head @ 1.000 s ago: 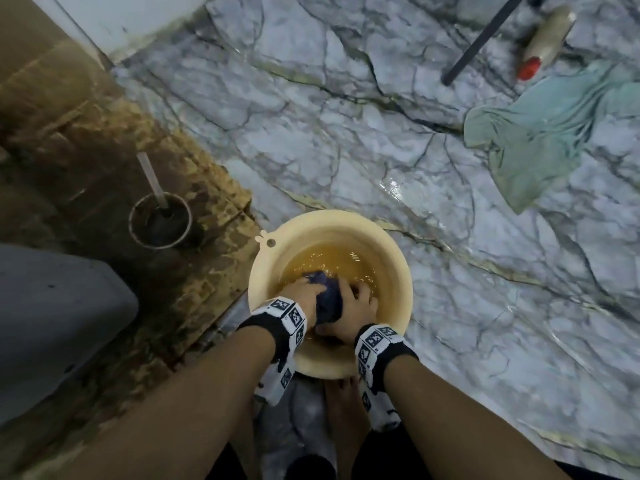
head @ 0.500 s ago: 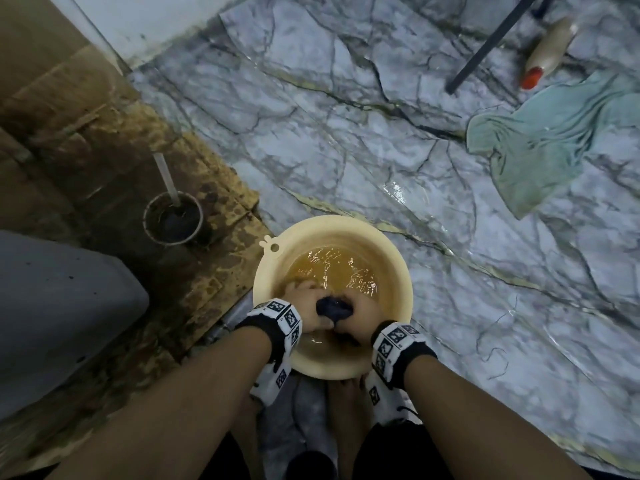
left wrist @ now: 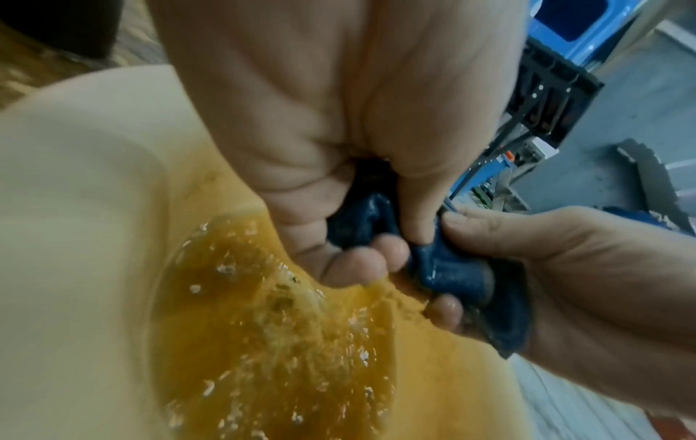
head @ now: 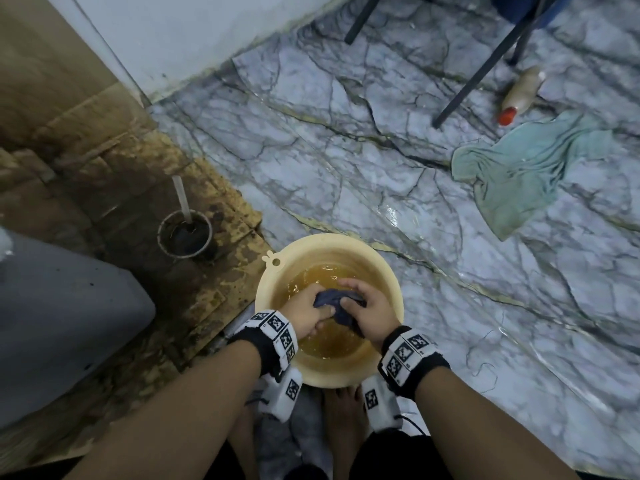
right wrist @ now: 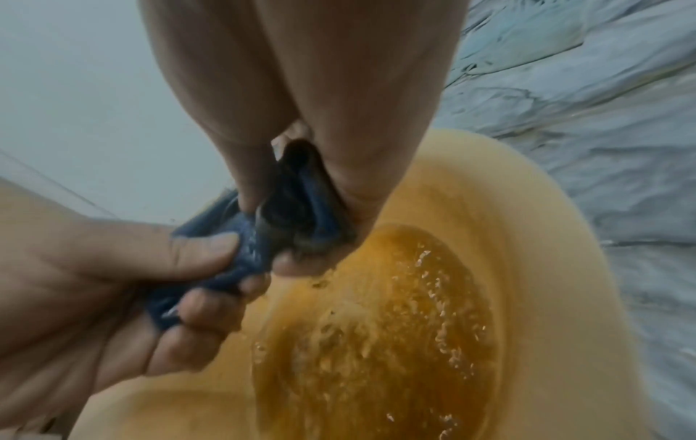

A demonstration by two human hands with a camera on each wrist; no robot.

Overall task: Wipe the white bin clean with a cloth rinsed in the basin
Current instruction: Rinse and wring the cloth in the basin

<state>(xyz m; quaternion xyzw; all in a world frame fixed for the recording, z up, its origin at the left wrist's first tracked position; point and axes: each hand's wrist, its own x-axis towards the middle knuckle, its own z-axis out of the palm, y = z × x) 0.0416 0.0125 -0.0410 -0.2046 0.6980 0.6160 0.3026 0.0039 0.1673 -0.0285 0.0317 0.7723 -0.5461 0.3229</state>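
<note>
A cream basin (head: pixel 313 244) of murky orange water (head: pixel 332 341) stands on the marble floor in front of me. Both hands hold a wet dark blue cloth (head: pixel 334 300) just above the water. My left hand (head: pixel 311 315) grips its left end and my right hand (head: pixel 367 306) grips its right end. In the left wrist view the left hand (left wrist: pixel 357 262) is clenched round the cloth (left wrist: pixel 446 269), and the water (left wrist: pixel 282 342) below is splashing. The right wrist view has the right hand (right wrist: pixel 301 256) squeezing the cloth (right wrist: pixel 297 214). A large pale bin (head: pixel 62 323) lies at the left.
Stained brown cardboard (head: pixel 121 174) under a small round pot (head: pixel 185 235) with a stick lies left of the basin. A teal cloth (head: pixel 519 178), a red-capped bottle (head: pixel 521 93) and dark chair legs (head: pixel 478 74) are at the far right. My bare foot (head: pixel 343 410) is behind the basin.
The hands have gone from rubbing the bunched cloth in the water to holding it stretched between them just above the surface. The view has tilted up towards the wall.
</note>
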